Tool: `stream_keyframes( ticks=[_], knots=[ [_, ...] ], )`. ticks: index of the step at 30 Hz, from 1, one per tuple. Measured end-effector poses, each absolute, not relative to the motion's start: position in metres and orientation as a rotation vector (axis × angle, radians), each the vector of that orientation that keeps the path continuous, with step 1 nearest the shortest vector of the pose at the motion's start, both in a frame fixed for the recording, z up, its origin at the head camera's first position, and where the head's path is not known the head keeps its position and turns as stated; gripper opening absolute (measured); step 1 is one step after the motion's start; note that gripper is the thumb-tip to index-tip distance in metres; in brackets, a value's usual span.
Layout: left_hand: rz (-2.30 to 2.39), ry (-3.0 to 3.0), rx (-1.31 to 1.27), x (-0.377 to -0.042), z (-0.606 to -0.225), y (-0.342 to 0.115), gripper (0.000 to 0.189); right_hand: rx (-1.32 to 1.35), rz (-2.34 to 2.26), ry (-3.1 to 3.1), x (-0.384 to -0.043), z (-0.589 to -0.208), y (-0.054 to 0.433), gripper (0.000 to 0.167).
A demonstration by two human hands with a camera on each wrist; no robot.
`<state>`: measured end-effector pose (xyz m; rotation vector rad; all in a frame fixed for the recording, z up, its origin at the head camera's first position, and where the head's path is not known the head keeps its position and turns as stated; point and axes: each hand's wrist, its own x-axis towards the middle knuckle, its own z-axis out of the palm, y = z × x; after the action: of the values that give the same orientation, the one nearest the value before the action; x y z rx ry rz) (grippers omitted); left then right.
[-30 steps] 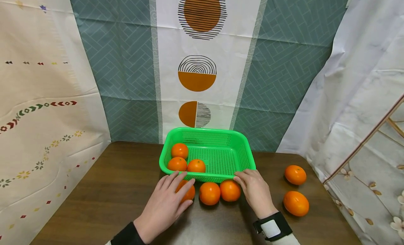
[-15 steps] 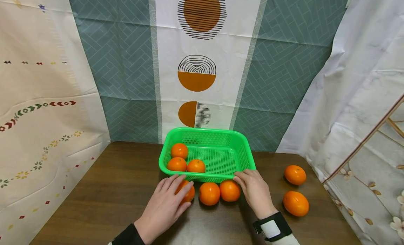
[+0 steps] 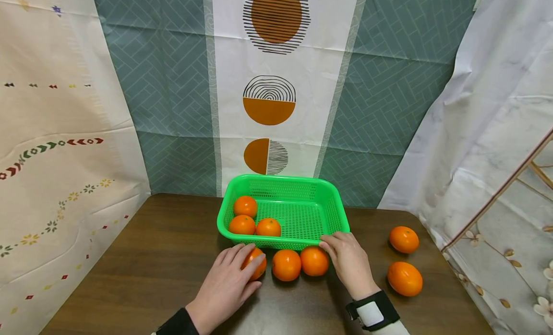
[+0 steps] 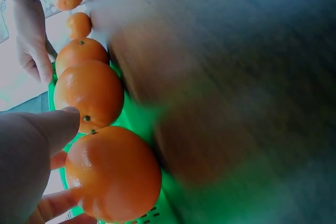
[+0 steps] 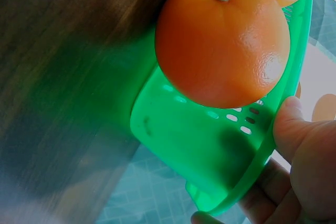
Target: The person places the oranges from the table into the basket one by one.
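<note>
A green plastic basket (image 3: 302, 220) stands at the back of the table, three oranges in its left part. My right hand (image 3: 350, 263) pinches its near rim close to the right corner; in the right wrist view the thumb (image 5: 289, 124) lies on one side of the rim, fingers on the other. In front of the basket sit three more oranges in a row. Over the leftmost orange (image 3: 256, 265) lies my left hand (image 3: 226, 284). In the left wrist view its fingers reach along the far side of that orange (image 4: 115, 174), and the thumb (image 4: 65, 121) stands off it.
The middle orange (image 3: 286, 265) and right orange (image 3: 315, 261) of the row sit side by side between my hands. Two further oranges lie at the table's right, a rear one (image 3: 403, 239) and a nearer one (image 3: 404, 279). A patterned cloth (image 3: 177, 109) hangs behind the basket.
My left hand has drawn slightly back toward me, its fingertips dropping from the basket's rim down onto the leftmost orange. The right hand, basket and other oranges have stayed put.
</note>
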<state>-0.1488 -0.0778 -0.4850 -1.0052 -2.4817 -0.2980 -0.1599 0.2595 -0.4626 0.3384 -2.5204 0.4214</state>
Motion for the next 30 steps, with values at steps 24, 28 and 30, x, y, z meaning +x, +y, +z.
stream_keyframes(
  ticks=[24,28,30],
  knots=[
    [-0.312,-2.413,-0.984,-0.1558,-0.4932,-0.0752,0.062,0.338,0.438,-2.518,-0.1601,-0.4626,0.2591,0.014],
    [-0.317,-2.412,-0.983,-0.1557,-0.4932,-0.0749,0.063,0.340,0.438,-2.515,-0.1601,-0.4626,0.2592,0.014],
    [-0.320,-2.419,-0.984,-0.1557,-0.4934,-0.0750,0.064,0.336,0.437,-2.516,-0.1600,-0.4627,0.2592,0.014]
  ],
)
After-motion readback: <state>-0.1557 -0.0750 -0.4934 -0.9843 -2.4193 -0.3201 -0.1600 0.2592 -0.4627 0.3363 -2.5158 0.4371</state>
